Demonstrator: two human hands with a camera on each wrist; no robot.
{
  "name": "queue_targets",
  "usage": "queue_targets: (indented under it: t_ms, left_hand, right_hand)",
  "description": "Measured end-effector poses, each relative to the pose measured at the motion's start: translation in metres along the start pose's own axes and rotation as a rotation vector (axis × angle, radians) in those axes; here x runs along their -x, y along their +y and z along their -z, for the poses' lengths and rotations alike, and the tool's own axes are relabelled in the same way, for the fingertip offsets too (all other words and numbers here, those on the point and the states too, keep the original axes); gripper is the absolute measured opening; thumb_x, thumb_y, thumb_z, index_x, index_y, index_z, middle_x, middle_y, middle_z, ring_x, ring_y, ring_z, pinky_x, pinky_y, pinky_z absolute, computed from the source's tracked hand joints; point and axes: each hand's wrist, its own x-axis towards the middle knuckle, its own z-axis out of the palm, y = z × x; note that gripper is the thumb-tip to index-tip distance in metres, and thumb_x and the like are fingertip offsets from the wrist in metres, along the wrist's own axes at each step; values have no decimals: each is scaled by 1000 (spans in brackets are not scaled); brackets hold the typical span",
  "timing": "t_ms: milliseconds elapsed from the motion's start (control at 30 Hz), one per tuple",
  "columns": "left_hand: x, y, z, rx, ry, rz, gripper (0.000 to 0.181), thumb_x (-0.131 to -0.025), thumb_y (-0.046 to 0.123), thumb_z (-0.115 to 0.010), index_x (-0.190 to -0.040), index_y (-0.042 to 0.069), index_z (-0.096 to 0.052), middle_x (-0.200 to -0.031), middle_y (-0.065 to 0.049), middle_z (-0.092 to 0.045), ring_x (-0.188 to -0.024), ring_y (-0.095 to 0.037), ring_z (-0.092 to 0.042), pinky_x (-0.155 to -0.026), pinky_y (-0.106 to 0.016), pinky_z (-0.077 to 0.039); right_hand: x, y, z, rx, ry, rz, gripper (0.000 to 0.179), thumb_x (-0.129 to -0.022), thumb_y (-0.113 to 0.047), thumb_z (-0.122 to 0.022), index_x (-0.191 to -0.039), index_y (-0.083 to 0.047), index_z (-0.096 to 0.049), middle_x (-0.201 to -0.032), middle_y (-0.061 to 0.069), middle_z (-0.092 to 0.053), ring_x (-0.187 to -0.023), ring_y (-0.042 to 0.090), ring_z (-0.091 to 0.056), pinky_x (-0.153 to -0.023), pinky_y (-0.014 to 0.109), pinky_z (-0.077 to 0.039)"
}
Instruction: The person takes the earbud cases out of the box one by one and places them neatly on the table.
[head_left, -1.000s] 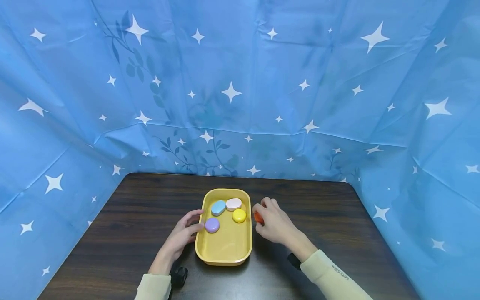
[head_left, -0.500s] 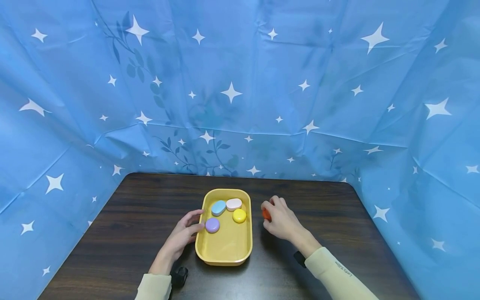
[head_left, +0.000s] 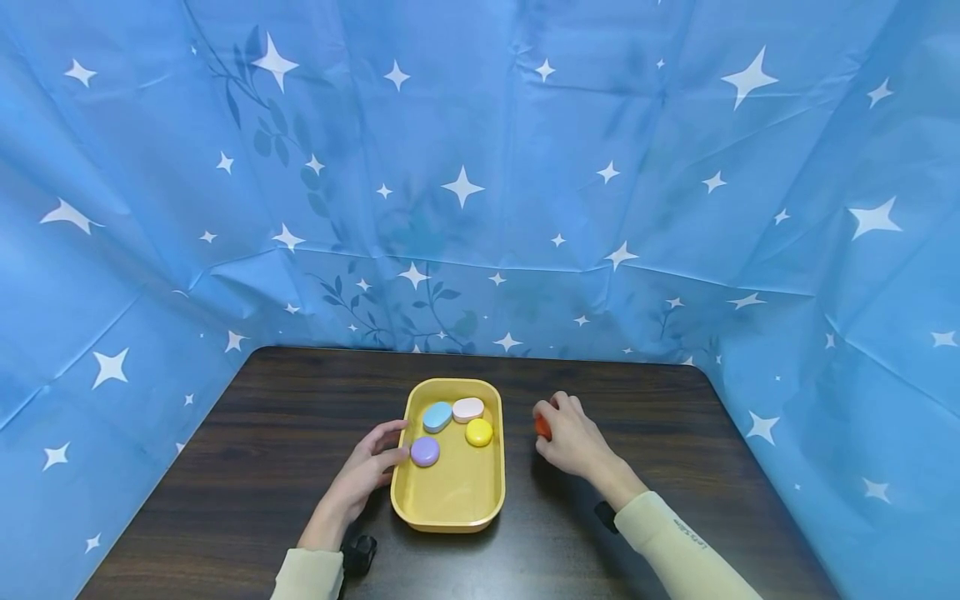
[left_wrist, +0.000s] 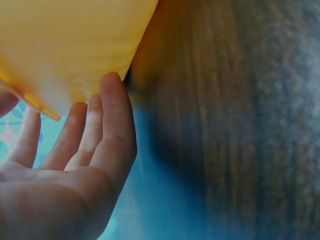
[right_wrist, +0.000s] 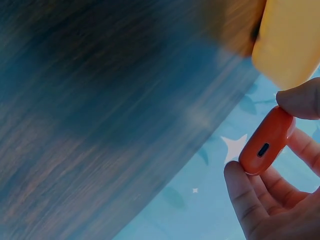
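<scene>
My right hand (head_left: 573,439) pinches an orange earbud case (right_wrist: 266,141) between thumb and fingertips, held upright on edge, with a small dark port showing. It is to the right of the yellow tray (head_left: 450,518), apart from it. My left hand (head_left: 360,477) touches the tray's left side; in the left wrist view its lightly bent fingers (left_wrist: 114,107) rest against the outer wall. Inside the tray lie a blue rounded case (head_left: 437,417), a pale pink one (head_left: 468,409), a round yellow one (head_left: 479,432) and a round purple one (head_left: 425,451).
The tray stands on a dark wood-grain table (head_left: 300,425). Behind and around the table hangs a blue curtain (head_left: 480,217) with white stars. A black strap device (head_left: 358,555) is on the left wrist.
My right hand has moved right, away from the tray, with the orange earbud case still in its fingers. The left hand, the tray and its contents have stayed in place.
</scene>
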Motion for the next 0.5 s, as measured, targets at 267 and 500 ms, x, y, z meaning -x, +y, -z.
queue_targets:
  t_ms: [267,500]
  left_hand:
    - [0,0,0,-1,-2,-8,48,-99,12,-63,-145,11,-52,-147,-18,-49,-123,-34,-56,-94,-53,-52]
    - [0,0,0,-2,-1,-7,47,-99,12,-63,-145,11,-52,-146,-18,-49,-122,-33,-56,-95,-53,-52]
  right_hand:
    - [-2,10,-2,16,9,-10,32,-84,-14,-78,-114,-11,-67,-105,6,-50,-92,24,-43,-66,36,-48]
    - [-3,21,-3,9,4,-22,31,-85,-15,-75,-115,-12,-66,-105,8,-50,-92,25,-42,-61,36,-46]
